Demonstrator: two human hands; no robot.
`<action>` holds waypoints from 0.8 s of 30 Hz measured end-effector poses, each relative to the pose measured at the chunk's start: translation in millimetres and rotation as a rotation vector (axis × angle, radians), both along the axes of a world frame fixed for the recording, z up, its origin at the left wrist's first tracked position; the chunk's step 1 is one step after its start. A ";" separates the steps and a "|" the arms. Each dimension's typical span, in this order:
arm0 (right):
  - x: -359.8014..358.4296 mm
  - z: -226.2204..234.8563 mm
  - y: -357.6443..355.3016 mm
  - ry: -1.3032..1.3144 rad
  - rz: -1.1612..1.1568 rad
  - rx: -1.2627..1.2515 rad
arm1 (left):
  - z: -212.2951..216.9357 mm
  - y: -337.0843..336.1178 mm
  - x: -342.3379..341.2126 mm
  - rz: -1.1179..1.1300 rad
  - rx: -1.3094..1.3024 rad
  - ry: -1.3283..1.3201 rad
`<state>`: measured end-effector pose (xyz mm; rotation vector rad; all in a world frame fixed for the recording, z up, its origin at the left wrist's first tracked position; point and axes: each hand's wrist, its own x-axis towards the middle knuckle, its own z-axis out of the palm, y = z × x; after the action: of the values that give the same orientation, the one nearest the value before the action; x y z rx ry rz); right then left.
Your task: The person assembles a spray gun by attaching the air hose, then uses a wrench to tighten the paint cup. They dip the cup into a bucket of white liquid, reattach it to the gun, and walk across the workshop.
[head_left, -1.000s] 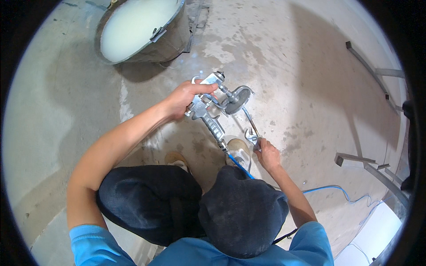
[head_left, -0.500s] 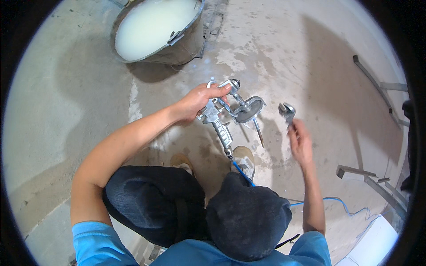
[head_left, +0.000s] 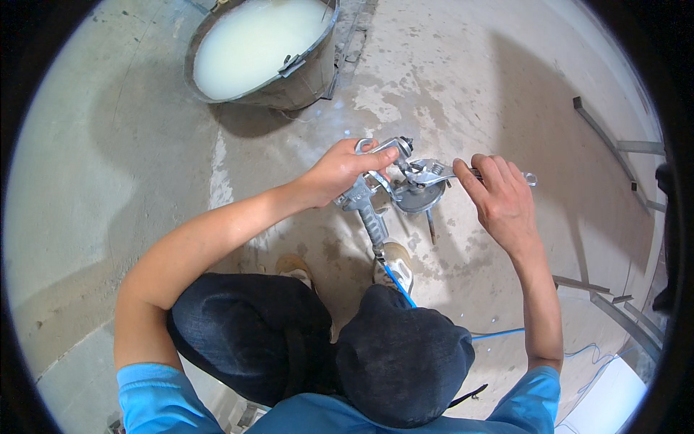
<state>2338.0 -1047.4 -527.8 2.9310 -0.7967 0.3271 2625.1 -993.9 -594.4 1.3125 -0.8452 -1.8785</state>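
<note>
My left hand (head_left: 356, 168) is closed around the upper body of a silver spray gun (head_left: 369, 210), its thumb lying along the barrel. A round metal cup lid (head_left: 421, 200) hangs below the gun's front, with a thin tube (head_left: 431, 228) pointing down from it. In my right hand (head_left: 499, 199) is an adjustable wrench (head_left: 434, 172), gripped by its handle. The wrench's jaws are at the fitting between gun and lid; whether they grip it tightly I cannot tell. A blue air hose (head_left: 399, 284) runs from the bottom of the gun's handle toward my knee.
A dark bucket (head_left: 303, 90) of milky white liquid stands on the concrete floor, far and left of centre. Metal frame bars (head_left: 603, 137) lie at the right. More blue hose (head_left: 499, 334) trails rightward, near a white panel (head_left: 603, 398). My shoes (head_left: 394, 266) are below the gun.
My right hand has brought the wrench up and inward, from apart to the fitting above the lid. The gun has shifted slightly right and turned a little in my left hand.
</note>
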 end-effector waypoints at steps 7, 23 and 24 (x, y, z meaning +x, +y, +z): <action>-5.7 0.0 -2.8 -0.022 0.025 0.001 | -2.1 -1.2 -3.3 -0.091 -0.109 -0.090; -6.9 -1.0 -17.1 -0.065 0.100 0.037 | 5.6 0.9 -3.5 -0.135 -0.184 -0.075; -7.5 -0.4 -18.0 -0.059 0.101 0.048 | 6.2 0.7 -3.2 -0.146 -0.185 -0.078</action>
<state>2330.5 -1065.4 -528.2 3.0261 -0.6747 0.4095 2621.9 -993.2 -588.1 1.2444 -1.1545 -1.8188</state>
